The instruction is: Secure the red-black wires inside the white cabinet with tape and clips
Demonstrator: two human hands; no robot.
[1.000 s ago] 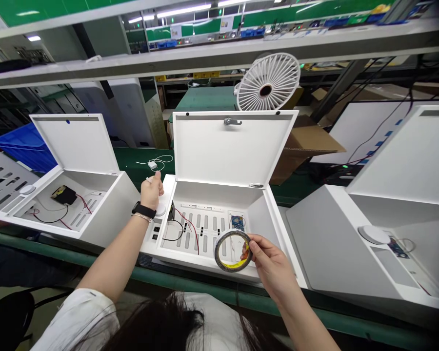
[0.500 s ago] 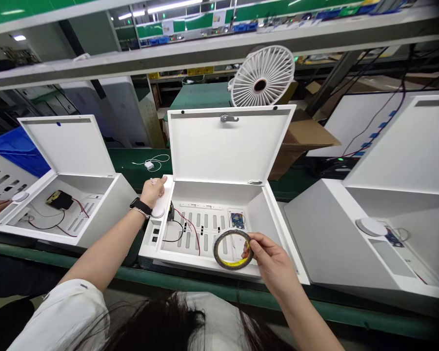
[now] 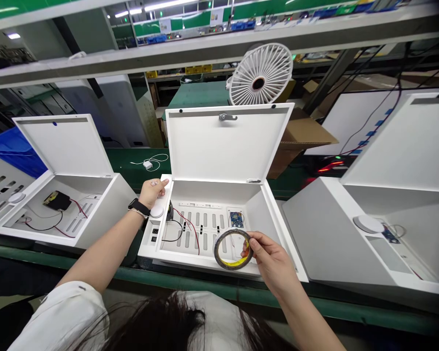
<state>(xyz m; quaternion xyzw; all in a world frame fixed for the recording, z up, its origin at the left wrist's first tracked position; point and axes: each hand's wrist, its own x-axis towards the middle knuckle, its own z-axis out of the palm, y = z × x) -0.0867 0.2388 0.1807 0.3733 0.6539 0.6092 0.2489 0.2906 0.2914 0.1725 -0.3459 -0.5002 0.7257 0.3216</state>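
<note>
A white metal box (image 3: 254,209) stands before me with its lid (image 3: 225,146) raised. Inside lie a blue circuit board (image 3: 236,219), red and black wires and a slotted base. My right hand (image 3: 272,256) pinches a roll of tape (image 3: 216,248), dark-edged with a yellow inner ring, above the box's front edge. My left hand (image 3: 151,193) rests on the box's left top ledge by the hinge corner, its fingers curled and thumb stretched along the surface. What those fingers hold, if anything, is too small to make out. Just below that hand sits a round white disc (image 3: 157,210).
Similar open boxes stand at left (image 3: 98,209) and right (image 3: 322,234). Behind are a white fan (image 3: 261,73), a cardboard carton (image 3: 303,130) and a white cable with a plug (image 3: 148,165). A shelf beam (image 3: 190,57) crosses above; a green bench edge (image 3: 205,287) runs in front.
The view has shifted slightly. Both hands keep nearly the same places, with the tape roll still in the right one. A red glow has appeared behind the right box, and a hand at far left has gone from view.
</note>
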